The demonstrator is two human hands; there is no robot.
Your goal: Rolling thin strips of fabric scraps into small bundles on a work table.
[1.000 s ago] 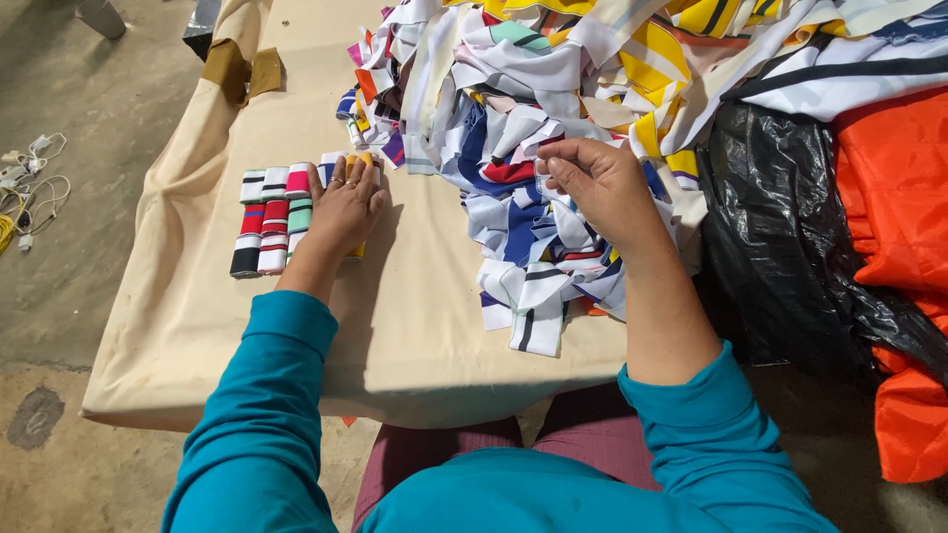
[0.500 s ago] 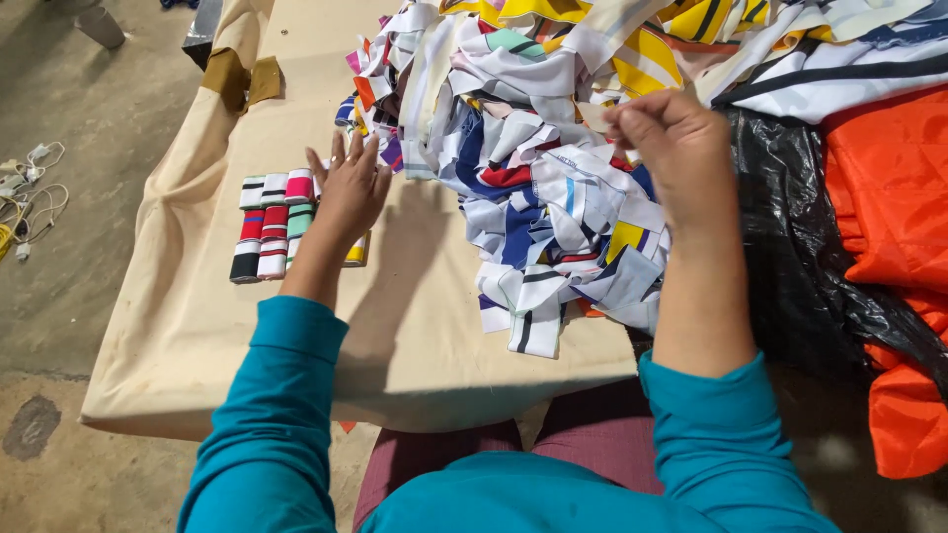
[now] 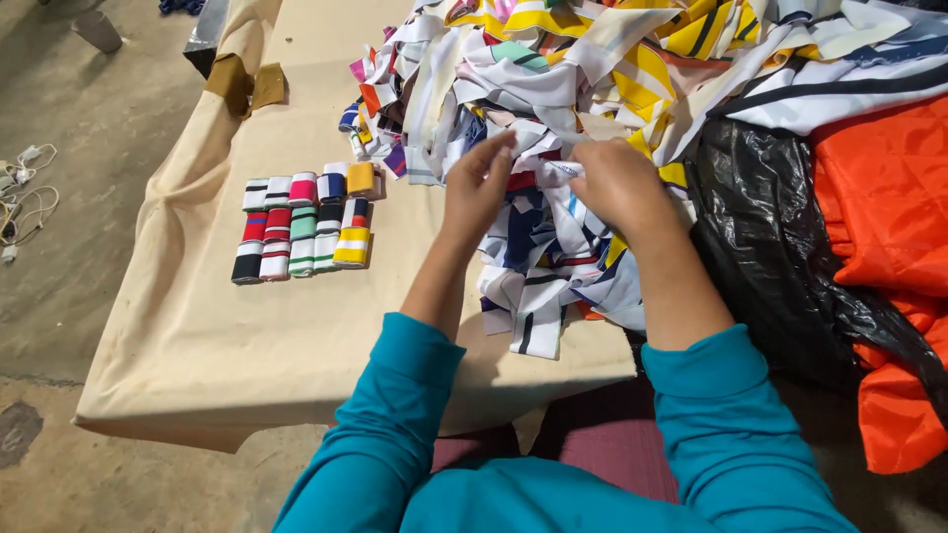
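Sorted strips (image 3: 304, 225): neat rows on the tan table cover (image 3: 247, 336), well left of the hands.
Left hand (image 3: 478, 188): fingers pinching a white strip (image 3: 555, 170).
Right hand (image 3: 620, 186): closed on the same strip, above the fabric pile (image 3: 553, 128).
Far right: black plastic (image 3: 760, 227), orange cloth (image 3: 884, 197).

You're over a table (image 3: 247, 345) draped in tan cloth; bare grey concrete floor (image 3: 69, 247) lies left; white cables (image 3: 25, 197) lie there.

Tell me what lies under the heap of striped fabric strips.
The heap of striped fabric strips rests on the beige table cover, beside black plastic. What the lowest layers hide cannot be seen.
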